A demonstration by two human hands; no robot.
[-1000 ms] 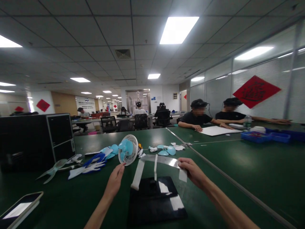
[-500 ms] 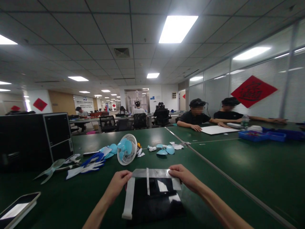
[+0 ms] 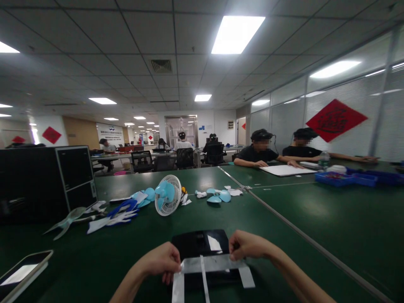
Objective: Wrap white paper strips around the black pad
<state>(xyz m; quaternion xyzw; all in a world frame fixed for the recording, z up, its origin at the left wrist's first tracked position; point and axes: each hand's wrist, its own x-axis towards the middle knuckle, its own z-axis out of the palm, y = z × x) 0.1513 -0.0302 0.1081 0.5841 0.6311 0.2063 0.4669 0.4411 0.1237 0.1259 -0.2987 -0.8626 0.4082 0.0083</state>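
Observation:
My left hand (image 3: 162, 261) and my right hand (image 3: 248, 246) each pinch one end of a shiny silver strip (image 3: 211, 265) with white straps hanging from it. The strip is stretched level between them, low over the near edge of a flat black pad (image 3: 200, 244) that lies on the green table (image 3: 284, 227). Both hands are closed on the strip. A small white fan with blue blades (image 3: 168, 201) stands behind the pad, beyond my hands.
A phone (image 3: 23, 271) lies at the near left. Blue-and-white gloves (image 3: 116, 212), clear blades (image 3: 67, 219) and loose blue fan parts (image 3: 217, 196) are scattered mid-table. A black computer case (image 3: 47, 181) stands left. Two people sit at the far right by white paper and blue trays (image 3: 347, 179).
My left hand took hold of the strip's free end. Both hands then drew the strip down and toward me, from above the pad's far side to its near edge.

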